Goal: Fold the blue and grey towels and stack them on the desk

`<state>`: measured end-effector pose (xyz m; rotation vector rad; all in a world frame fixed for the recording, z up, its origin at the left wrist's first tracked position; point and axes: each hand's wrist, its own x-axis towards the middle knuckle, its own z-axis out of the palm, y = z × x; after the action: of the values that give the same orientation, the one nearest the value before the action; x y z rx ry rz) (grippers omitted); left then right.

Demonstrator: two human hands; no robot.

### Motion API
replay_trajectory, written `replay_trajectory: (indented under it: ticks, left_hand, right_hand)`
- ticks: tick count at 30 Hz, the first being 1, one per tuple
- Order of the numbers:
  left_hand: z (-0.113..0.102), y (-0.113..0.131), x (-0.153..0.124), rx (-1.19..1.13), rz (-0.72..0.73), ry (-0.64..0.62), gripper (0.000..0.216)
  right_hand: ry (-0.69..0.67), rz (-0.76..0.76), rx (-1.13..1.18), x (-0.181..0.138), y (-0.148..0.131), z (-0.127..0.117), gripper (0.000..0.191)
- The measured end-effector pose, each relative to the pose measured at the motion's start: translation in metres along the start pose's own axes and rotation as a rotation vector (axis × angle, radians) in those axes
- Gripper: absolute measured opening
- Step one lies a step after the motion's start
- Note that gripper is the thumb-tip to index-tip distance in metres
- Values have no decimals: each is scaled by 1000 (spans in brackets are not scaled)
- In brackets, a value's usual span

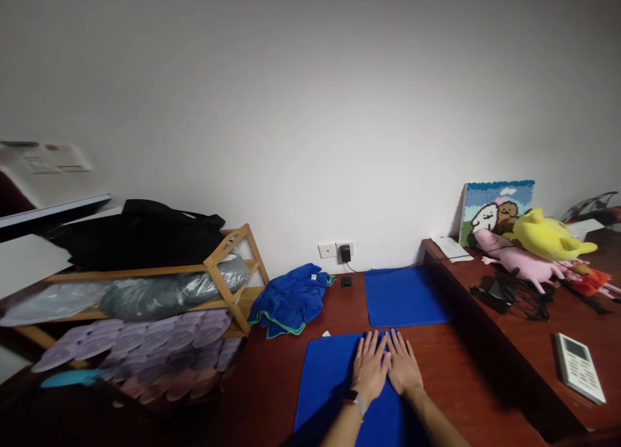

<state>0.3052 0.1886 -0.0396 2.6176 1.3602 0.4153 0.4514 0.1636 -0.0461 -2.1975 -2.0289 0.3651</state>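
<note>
1. The near blue cloth [317, 382] is spread flat on the desk [449, 363], in front of the middle of the back edge; its nearest part is cut off by the bottom of the view.
2. The left hand [371, 369] is laid palm down on the cloth's far right part, fingers extended and unclenched; a watch [356, 400] is worn on the wrist.
3. The right hand [403, 366] is held flat just beside it, at the cloth's far right corner, likewise released with fingers straight.
4. A small white tag [326, 334] is seen at the cloth's far left corner.
5. The far blue cloth [405, 298] is laid flat in the desk's back right corner.
6. A crumpled blue cloth [294, 298], edged in green, is heaped in the back left corner.
7. A black adapter [345, 253] is plugged into the wall above the back edge.
8. Beyond the desk's right edge, a pink plush toy [514, 261], a yellow plush toy [548, 235] and a white device [579, 368] are carried by a raised surface [524, 337].
9. Beyond the left edge, purple slippers [167, 334] are stored on a wooden shelf [224, 289].
</note>
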Motion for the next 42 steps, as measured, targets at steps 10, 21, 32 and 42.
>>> replay_trajectory:
  ticks: [10, 21, 32, 42]
  left_hand:
    - [-4, -72, -28, 91, -162, 5, 62]
    - [-34, -155, -77, 194, -374, 58, 62]
    - [-37, -155, -72, 234, -406, 61, 59]
    - [-16, -25, -19, -4, 109, 28, 56]
  right_hand:
    - [18, 60, 4, 3, -1, 1, 69]
    - [-9, 74, -61, 4, 0, 6, 70]
    - [34, 57, 3, 7, 2, 6, 71]
    - [19, 42, -25, 5, 1, 2, 69]
